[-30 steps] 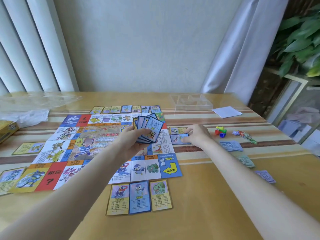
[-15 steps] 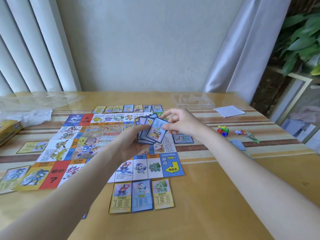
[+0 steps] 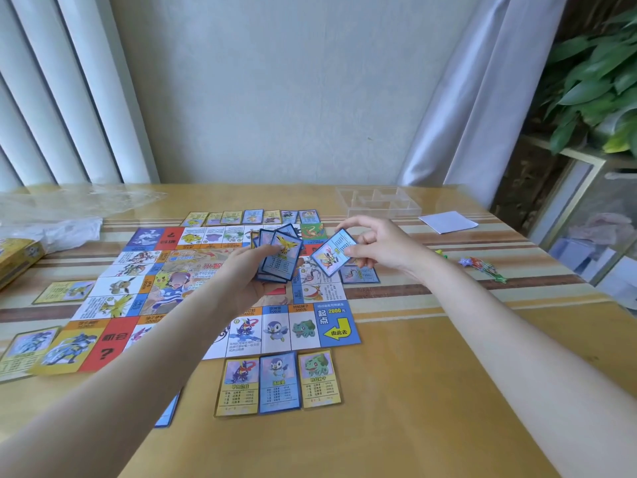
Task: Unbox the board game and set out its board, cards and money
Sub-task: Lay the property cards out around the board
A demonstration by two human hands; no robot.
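Half a second ago: right hand (image 3: pixel 374 244) at the fan of cards (image 3: pixel 277 255), pinching its front card. Now pulled clear to the right, with one blue-framed card (image 3: pixel 333 252) pinched between thumb and fingertips, tilted, in the air above the right edge of the board (image 3: pixel 165 267) and just above the card already laid there (image 3: pixel 358 274). A second ago the same hand down on the surface (image 3: pixel 431 357), at that laid card. So: one card put down, next card taken.

Left hand (image 3: pixel 256 270) as before, gripping the rest of the fan above the middle of the board, thumb across the front; a new card with a yellow bird now on top.

Board open and flat on the surface. Cards already along its far edge (image 3: pixel 253 216), three in a row at the near edge (image 3: pixel 277 382), some at the left side (image 3: pixel 63 291). Right side only begun.

Probably next: to lay the pinched card beside the matching square on the right side. Several cards left in the fan, so this step not yet finished. No money visible in this view now.
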